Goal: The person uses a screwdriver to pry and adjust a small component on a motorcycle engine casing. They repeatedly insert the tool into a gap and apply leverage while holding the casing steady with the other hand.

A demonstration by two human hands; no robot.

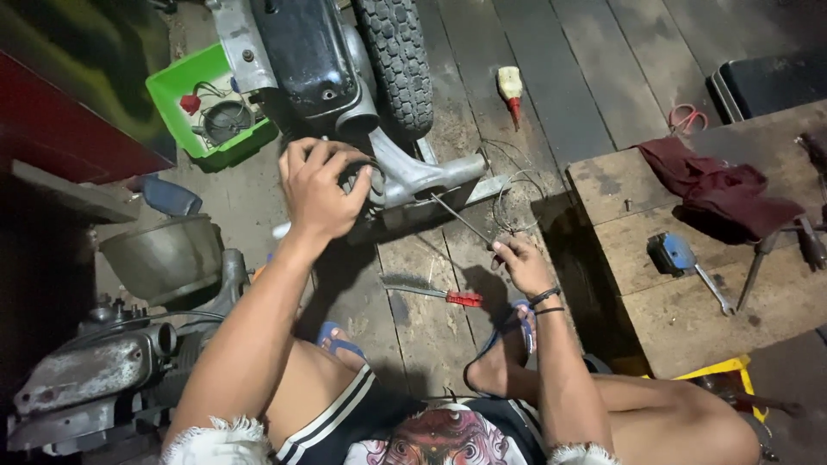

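The left hand (317,188) is curling tight around a black rubber part (360,172) on the grey motorbike frame (413,176). The right hand (522,263) is pinching a thin metal rod (461,219), which is pointing up toward the frame, above the wooden floor (551,77).

Motorcycle tyre (394,60) cut off by top edge. Left hand (319,185) covers dark part it grips; what that part is cannot be told. Right hand (519,261) pinches thin rod (461,220); rod's near end hidden in fingers. Green tray (172,99) contents too small to identify. Engine block (86,379) cut by left edge, dim.
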